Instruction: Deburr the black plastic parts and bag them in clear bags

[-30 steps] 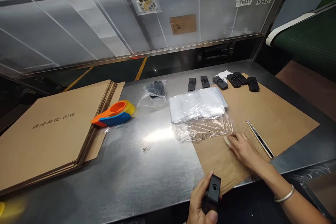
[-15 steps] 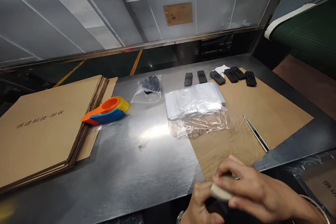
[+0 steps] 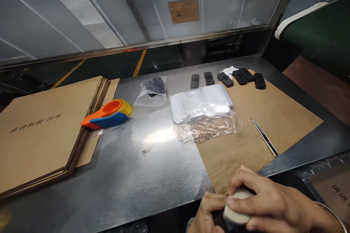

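Note:
At the bottom edge of the head view, my right hand (image 3: 269, 202) grips a pale beige, rounded pad (image 3: 237, 209) with thumb and fingers. Beneath the pad is a black object (image 3: 231, 226), mostly hidden by my hands, so its kind cannot be made out. My left hand (image 3: 208, 211) is closed around this black object, close against the right hand. Both hands are just off the front edge of the metal table (image 3: 131, 185). On the table beyond them lies a sheet of brown cardboard (image 3: 284, 116).
Several small black devices (image 3: 225, 79) lie along the back. A stack of clear plastic bags (image 3: 201, 103) is in the middle, a slim pen-like tool (image 3: 264, 137) to its right. Leftward are a zip bag (image 3: 151, 91), an orange-yellow-blue plastic item (image 3: 109, 113) and flat cartons (image 3: 46, 131).
The beige pad has turned in my right hand, showing more of its broad face. Both hands stay close together at the bottom. The whole view has shifted slightly.

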### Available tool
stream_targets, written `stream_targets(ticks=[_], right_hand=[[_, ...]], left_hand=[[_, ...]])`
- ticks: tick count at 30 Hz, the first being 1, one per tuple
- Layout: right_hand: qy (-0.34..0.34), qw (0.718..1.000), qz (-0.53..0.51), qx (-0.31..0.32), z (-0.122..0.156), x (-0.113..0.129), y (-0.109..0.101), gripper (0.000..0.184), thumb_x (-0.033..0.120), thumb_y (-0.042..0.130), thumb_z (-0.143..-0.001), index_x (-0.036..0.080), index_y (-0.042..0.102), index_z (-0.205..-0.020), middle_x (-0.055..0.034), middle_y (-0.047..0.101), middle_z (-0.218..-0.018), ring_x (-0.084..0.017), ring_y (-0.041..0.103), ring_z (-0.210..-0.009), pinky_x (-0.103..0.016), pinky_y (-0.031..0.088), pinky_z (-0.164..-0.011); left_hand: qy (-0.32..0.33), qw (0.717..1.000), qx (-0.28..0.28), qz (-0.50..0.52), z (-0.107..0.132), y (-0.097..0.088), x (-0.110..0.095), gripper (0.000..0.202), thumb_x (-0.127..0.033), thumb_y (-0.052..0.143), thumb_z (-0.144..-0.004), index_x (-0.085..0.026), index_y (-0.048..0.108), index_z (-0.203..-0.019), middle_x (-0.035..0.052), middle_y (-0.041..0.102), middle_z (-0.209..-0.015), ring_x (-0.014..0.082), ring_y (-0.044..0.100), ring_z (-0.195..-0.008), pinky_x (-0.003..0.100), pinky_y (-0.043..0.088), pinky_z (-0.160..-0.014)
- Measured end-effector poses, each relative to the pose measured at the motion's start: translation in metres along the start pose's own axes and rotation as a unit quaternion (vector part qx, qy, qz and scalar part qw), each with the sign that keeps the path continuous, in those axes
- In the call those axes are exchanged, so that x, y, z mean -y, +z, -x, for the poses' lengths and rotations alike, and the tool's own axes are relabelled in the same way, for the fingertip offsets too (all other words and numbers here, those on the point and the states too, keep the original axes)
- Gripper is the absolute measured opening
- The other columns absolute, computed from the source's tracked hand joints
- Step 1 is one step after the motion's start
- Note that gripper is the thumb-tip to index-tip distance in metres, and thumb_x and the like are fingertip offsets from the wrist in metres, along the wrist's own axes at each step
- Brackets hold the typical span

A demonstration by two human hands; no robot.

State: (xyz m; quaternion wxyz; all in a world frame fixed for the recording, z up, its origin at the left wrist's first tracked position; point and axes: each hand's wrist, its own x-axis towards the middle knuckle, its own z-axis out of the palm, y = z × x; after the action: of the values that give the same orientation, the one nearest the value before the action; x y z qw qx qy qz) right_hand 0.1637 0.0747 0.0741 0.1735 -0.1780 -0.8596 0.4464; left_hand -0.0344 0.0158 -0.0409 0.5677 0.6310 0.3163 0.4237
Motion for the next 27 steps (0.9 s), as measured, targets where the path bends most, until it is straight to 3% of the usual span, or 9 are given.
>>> stream_targets(ticks=[3,8,10,12,15,19,21,23,27], right_hand=[[0.026,1.000,-0.004,-0.011,-0.001,0.000,-0.003,0.038,0.019,0.053,-0.085,0.019,0.054,-0.123,-0.0105,0.051,-0.102,-0.018,0.049,-0.089,-0.034,0.044,-0.080],[0.007,0.999,-0.011,0.034,-0.010,0.007,-0.008,0.037,0.019,0.055,-0.085,0.016,0.056,-0.122,-0.0123,0.052,-0.108,-0.019,0.049,-0.095,-0.033,0.044,-0.082],[0.028,0.999,-0.010,0.027,-0.007,0.000,-0.008,0.035,0.020,0.054,-0.086,0.017,0.057,-0.120,-0.0120,0.052,-0.106,-0.019,0.050,-0.095,-0.033,0.044,-0.082],[0.082,0.997,0.010,-0.006,0.002,-0.020,-0.006,0.031,0.022,0.053,-0.087,0.019,0.059,-0.117,-0.0104,0.053,-0.103,-0.018,0.052,-0.094,-0.032,0.046,-0.079],[0.171,0.972,0.117,-0.113,0.017,-0.066,0.002,0.029,0.027,0.052,-0.087,0.022,0.060,-0.115,-0.0082,0.055,-0.102,-0.019,0.053,-0.095,-0.033,0.048,-0.079],[0.227,0.916,0.232,-0.235,0.024,-0.113,0.014,0.028,0.028,0.050,-0.087,0.017,0.062,-0.110,-0.0134,0.057,-0.102,-0.027,0.051,-0.097,-0.049,0.046,-0.083],[0.233,0.901,0.253,-0.266,0.020,-0.110,0.019,0.031,0.029,0.049,-0.088,0.016,0.059,-0.114,-0.0168,0.054,-0.110,-0.032,0.047,-0.105,-0.056,0.041,-0.086],[0.221,0.901,0.247,-0.280,0.014,-0.090,0.024,0.034,0.031,0.048,-0.089,0.017,0.055,-0.119,-0.0167,0.050,-0.119,-0.032,0.045,-0.112,-0.054,0.040,-0.091],[0.159,0.956,0.095,-0.229,-0.001,-0.036,0.041,0.039,0.034,0.057,-0.086,0.023,0.048,-0.122,-0.0101,0.055,-0.117,-0.023,0.055,-0.106,-0.031,0.051,-0.085]], left_hand=[[-0.011,1.000,0.012,0.027,-0.002,-0.003,-0.009,0.075,-0.078,0.029,-0.073,-0.015,0.069,-0.078,0.0039,0.051,-0.052,0.0150,0.048,-0.049,0.029,0.044,-0.051],[0.002,0.997,-0.071,-0.001,0.002,-0.002,-0.008,0.055,-0.071,0.047,-0.071,-0.021,0.069,-0.078,0.0049,0.060,-0.061,0.0186,0.055,-0.057,0.033,0.048,-0.059],[0.000,0.998,-0.054,0.019,0.005,-0.003,-0.004,0.058,-0.070,0.045,-0.073,-0.020,0.070,-0.087,0.0051,0.060,-0.058,0.0181,0.056,-0.052,0.032,0.048,-0.054],[0.009,0.998,-0.026,0.054,0.005,-0.005,0.001,0.063,-0.070,0.041,-0.076,-0.019,0.067,-0.101,0.0049,0.060,-0.056,0.0168,0.056,-0.048,0.030,0.047,-0.051],[0.045,0.994,-0.006,0.101,0.000,-0.007,0.005,0.067,-0.069,0.042,-0.076,-0.019,0.059,-0.117,0.0038,0.061,-0.056,0.0152,0.057,-0.047,0.028,0.046,-0.051],[0.057,0.993,-0.051,0.085,-0.004,-0.008,0.006,0.068,-0.067,0.043,-0.077,-0.019,0.054,-0.123,0.0028,0.062,-0.060,0.0150,0.058,-0.051,0.029,0.047,-0.055],[0.052,0.992,-0.110,0.023,-0.004,-0.008,0.005,0.064,-0.063,0.046,-0.078,-0.019,0.052,-0.124,0.0057,0.066,-0.071,0.0167,0.061,-0.057,0.030,0.048,-0.058],[0.051,0.982,-0.167,-0.067,-0.004,-0.007,0.005,0.059,-0.056,0.052,-0.078,-0.019,0.052,-0.124,0.0095,0.068,-0.089,0.0208,0.064,-0.072,0.031,0.051,-0.065],[0.029,0.949,-0.235,-0.210,-0.006,0.000,0.000,0.055,-0.042,0.061,-0.077,-0.022,0.047,-0.126,0.0113,0.063,-0.109,0.0265,0.061,-0.097,0.036,0.052,-0.077]])
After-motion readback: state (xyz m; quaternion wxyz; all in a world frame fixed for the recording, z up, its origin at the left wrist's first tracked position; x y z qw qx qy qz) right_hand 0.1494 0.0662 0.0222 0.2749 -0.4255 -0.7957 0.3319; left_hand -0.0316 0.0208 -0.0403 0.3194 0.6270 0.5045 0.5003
